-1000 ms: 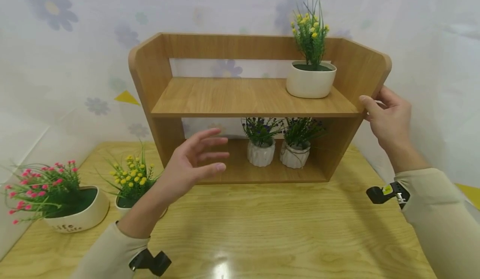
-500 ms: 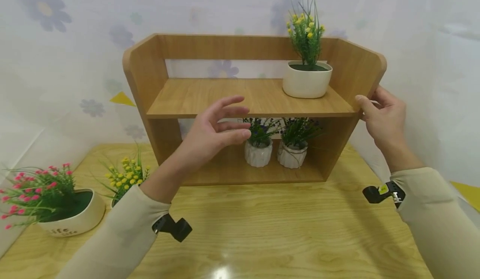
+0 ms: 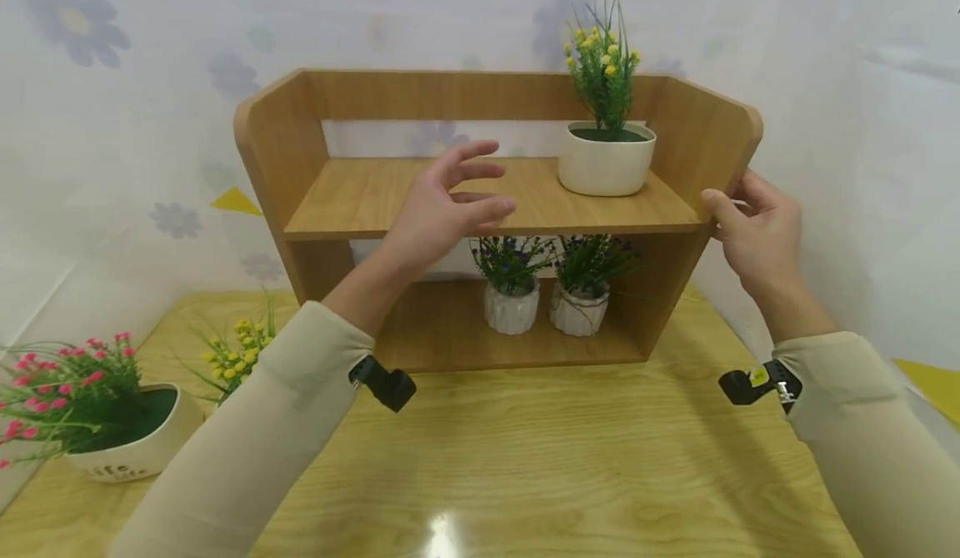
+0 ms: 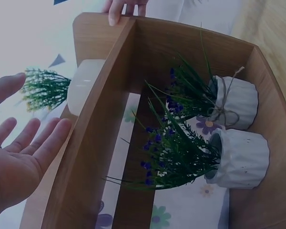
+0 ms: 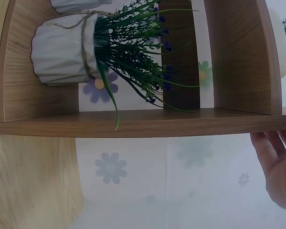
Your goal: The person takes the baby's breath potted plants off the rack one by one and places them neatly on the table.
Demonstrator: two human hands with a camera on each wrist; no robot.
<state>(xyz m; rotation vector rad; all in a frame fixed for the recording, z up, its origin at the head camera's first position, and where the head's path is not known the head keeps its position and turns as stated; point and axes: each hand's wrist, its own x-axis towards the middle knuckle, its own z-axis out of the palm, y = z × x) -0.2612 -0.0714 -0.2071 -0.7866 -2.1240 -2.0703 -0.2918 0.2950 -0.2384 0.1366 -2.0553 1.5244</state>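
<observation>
A two-tier wooden shelf (image 3: 360, 195) stands on the table. My right hand (image 3: 765, 233) grips its right side panel, thumb on the inner face and fingers round the outside. In front of the upper board, my left hand (image 3: 438, 208) hovers with fingers spread and loosely bent, holding nothing. To its right on that board sits a cream oval pot (image 3: 606, 164) of yellow flowers. On the lower board are two white ribbed pots of purple flowers, one plain (image 4: 243, 158) and one tied with twine (image 5: 62, 50).
At the left of the table (image 3: 525, 449) stands a cream pot (image 3: 138, 449) of pink flowers with lettering. A second plant with yellow flowers (image 3: 238, 354) is partly hidden behind my left forearm. A flower-patterned sheet (image 3: 172, 124) hangs behind the shelf.
My left hand has risen and moved right, from before the lower compartment to before the upper board. My right hand keeps its grip on the side panel. The view has shifted slightly.
</observation>
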